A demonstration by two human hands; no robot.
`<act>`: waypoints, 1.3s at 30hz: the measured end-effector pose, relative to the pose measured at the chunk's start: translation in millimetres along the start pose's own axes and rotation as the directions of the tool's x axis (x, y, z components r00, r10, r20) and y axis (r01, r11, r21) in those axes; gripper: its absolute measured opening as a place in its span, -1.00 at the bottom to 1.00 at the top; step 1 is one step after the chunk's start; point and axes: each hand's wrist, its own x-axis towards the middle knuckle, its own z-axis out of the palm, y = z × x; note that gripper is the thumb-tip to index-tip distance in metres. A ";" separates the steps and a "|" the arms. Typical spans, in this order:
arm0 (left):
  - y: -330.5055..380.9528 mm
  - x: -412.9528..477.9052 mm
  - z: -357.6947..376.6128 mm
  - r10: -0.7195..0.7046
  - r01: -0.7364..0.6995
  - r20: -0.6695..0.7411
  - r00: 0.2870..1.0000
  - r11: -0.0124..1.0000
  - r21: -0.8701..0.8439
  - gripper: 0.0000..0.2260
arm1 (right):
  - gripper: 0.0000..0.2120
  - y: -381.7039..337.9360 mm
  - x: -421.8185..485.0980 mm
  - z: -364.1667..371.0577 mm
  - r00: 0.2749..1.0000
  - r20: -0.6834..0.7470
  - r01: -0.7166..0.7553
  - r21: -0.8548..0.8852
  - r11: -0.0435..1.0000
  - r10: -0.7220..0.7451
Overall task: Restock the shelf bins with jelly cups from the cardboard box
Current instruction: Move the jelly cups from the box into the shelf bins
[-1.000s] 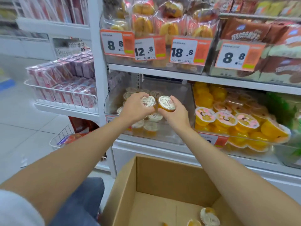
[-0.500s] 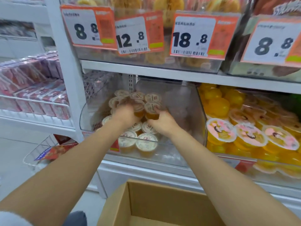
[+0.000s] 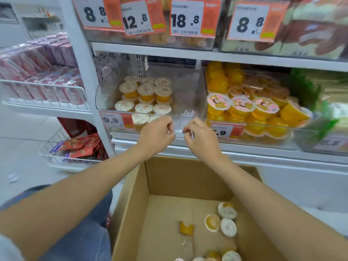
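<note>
Cardboard walls of the box fill the near foreground, open-topped, standing on the floor just below the shelf. On its floor lie a few loose jelly cups, gathered toward the right side and the near edge. Some lie lid-up and some are tipped on their sides, so no two face the same way.

Both hands hover in front of the clear shelf bin, level with its front lip. The left hand and the right hand each have loosely curled fingers and hold nothing.

Inside the bin, stacked cups fill the left half in tidy rows behind the 9.9 price tag, while the right half shows bare plastic.

The next pick turns on one thing: the loose cups lie below and behind the hands, back toward the body. They sit almost under the right forearm, so the right hand looks nearer, and the left would have to cross the box. The bin's unfilled side is also straight ahead of the right hand.
</note>
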 end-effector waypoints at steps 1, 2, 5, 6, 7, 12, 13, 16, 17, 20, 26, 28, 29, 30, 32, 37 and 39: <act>1.1 -14.6 15.6 -0.014 0.015 0.043 0.999 1.000 -0.015 -0.89 | -0.90 7.1 -22.5 3.7 0.995 0.087 -0.043 -0.001 0.999 0.043; 0.4 -29.7 32.0 -0.042 0.045 0.098 0.994 0.998 -0.032 -0.89 | -0.89 15.2 -45.4 8.1 0.980 0.177 -0.093 -0.010 0.996 0.094; -14.7 -71.8 86.1 -0.162 0.179 0.365 0.917 0.984 -0.015 -0.89 | -0.83 47.3 -112.1 24.2 0.867 0.425 -0.249 -0.082 0.965 0.260; -21.6 -84.2 104.2 -0.199 0.215 0.473 0.858 0.976 0.021 -0.90 | -0.81 59.3 -133.1 30.4 0.805 0.501 -0.304 -0.113 0.946 0.319; -31.0 -97.1 123.7 -0.242 0.252 0.572 0.784 0.966 0.063 -0.91 | -0.80 71.4 -153.8 36.9 0.732 0.567 -0.364 -0.144 0.920 0.378; -61.4 -153.3 212.2 -0.407 0.429 0.774 0.485 0.882 0.195 -0.84 | -0.70 126.6 -240.5 72.4 0.436 0.707 -0.459 -0.358 0.813 0.557; -63.8 -162.4 227.7 -0.420 0.436 0.789 0.449 0.873 0.216 -0.83 | -0.62 134.2 -251.7 81.2 0.403 0.720 -0.436 -0.392 0.810 0.565; -65.6 -186.3 267.3 -0.482 0.452 0.806 0.344 0.837 0.307 -0.54 | -0.40 147.0 -274.1 109.5 0.332 0.763 -0.404 -0.415 0.815 0.554; -65.6 -194.1 278.7 -0.502 0.479 0.808 0.309 0.816 0.324 -0.47 | -0.32 149.5 -279.5 119.2 0.316 0.784 -0.376 -0.414 0.829 0.534; -61.8 -212.9 305.3 -0.537 0.621 0.806 0.248 0.727 0.293 -0.40 | -0.23 155.1 -290.3 140.4 0.265 0.837 -0.180 -0.444 0.878 0.478; -73.9 -216.3 323.4 -0.600 0.677 0.744 0.294 0.680 0.281 -0.67 | -0.58 161.6 -301.7 158.5 0.367 0.790 -0.040 -0.514 0.857 0.491; -74.8 -214.2 325.9 -0.638 0.756 0.705 0.308 0.614 0.226 -0.92 | -0.56 161.1 -302.2 161.6 0.408 0.771 -0.016 -0.530 0.848 0.489; -76.0 -215.9 327.9 -0.696 0.848 0.664 0.274 0.501 0.175 -0.96 | -0.55 160.8 -301.2 161.6 0.433 0.765 -0.009 -0.526 0.851 0.477; -77.6 -217.6 329.0 -0.717 0.903 0.651 0.250 0.415 0.109 -0.90 | -0.53 161.5 -300.0 161.4 0.455 0.758 -0.025 -0.513 0.858 0.466; -76.6 -211.4 319.4 -0.696 0.920 0.679 0.234 0.385 0.077 -0.88 | -0.50 162.4 -295.1 159.7 0.485 0.729 -0.205 -0.443 0.873 0.484; -72.5 -183.2 278.1 -0.620 0.846 0.676 0.397 0.533 -0.008 -0.74 | -0.30 138.4 -246.1 134.6 0.097 0.664 -0.982 0.183 -0.036 0.741; -69.7 -162.9 252.2 -0.606 0.830 0.631 0.484 0.548 -0.110 -0.74 | -0.41 122.5 -221.8 115.9 0.067 0.763 -0.914 0.305 -0.267 0.642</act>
